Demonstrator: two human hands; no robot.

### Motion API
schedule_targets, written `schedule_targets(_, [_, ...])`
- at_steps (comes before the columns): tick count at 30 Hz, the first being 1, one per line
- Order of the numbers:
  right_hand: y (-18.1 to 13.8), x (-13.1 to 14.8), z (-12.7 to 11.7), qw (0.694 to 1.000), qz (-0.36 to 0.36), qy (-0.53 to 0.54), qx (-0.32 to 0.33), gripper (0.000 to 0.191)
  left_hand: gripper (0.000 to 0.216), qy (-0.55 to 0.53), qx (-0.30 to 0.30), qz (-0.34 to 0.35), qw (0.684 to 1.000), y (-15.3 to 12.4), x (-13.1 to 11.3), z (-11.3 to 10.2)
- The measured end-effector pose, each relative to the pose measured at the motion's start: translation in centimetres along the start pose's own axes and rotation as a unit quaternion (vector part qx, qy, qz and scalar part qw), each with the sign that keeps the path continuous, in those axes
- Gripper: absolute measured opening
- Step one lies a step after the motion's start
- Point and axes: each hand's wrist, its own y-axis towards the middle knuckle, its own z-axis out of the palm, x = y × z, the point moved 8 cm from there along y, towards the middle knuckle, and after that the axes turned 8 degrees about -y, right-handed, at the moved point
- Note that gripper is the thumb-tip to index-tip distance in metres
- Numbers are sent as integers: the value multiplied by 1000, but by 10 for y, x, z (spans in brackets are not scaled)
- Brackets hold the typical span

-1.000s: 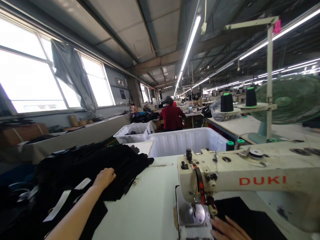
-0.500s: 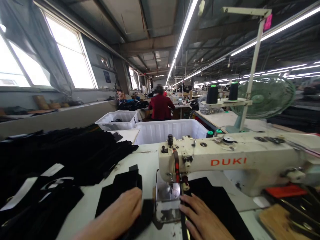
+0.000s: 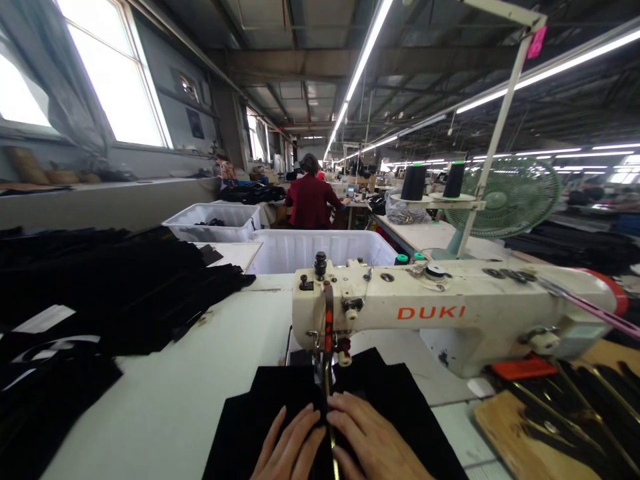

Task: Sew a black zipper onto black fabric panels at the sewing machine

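Observation:
My left hand (image 3: 291,447) and my right hand (image 3: 373,443) lie flat side by side on black fabric pieces (image 3: 270,413) at the near table edge. Fingers of both are stretched out, pressing the cloth down just in front of the needle of a cream DUKI sewing machine (image 3: 430,313). The fabric runs under the presser foot (image 3: 325,363). A thin yellowish strip shows between the two hands.
A big heap of black cut pieces (image 3: 110,287) with white labels covers the table's left. White plastic bins (image 3: 310,250) stand behind the table. A green fan (image 3: 505,197) and thread cones (image 3: 414,182) are at right. A person in red (image 3: 311,200) sits ahead. A wooden board (image 3: 540,433) lies lower right.
My left hand left the heap at the left with a black piece and brought it to the machine. Both hands now lie together on the cloth before the needle.

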Motion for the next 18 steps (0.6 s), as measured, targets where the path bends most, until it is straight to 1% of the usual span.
schedule_targets(2, [2, 0, -1, 1000, 12, -9, -10, 28, 58, 18, -3, 11, 1000, 0, 2, 7])
schedule_targets(4, [4, 1, -2, 1000, 11, -13, -18, 29, 62, 32, 6, 12, 999, 0, 3, 10])
schedule_targets(6, [6, 2, -3, 999, 8, -21, -35, 31, 64, 50, 16, 14, 999, 3, 2, 8])
schedule_targets(9, [8, 4, -5, 998, -3, -43, -45, 32, 68, 55, 59, 19, 997, 8, 0, 4])
schedule_targets(13, [10, -4, 3, 999, 22, -47, -3, 33, 73, 6, 91, 21, 996, 15, 0, -3])
schedule_targets(15, [10, -10, 11, 998, 39, -45, 16, 40, 73, -15, 88, 8, 996, 18, 3, -5])
schedule_targets(18, [14, -22, 28, 996, 64, -51, 46, 56, 72, -25, 75, -8, 997, 25, 8, -11])
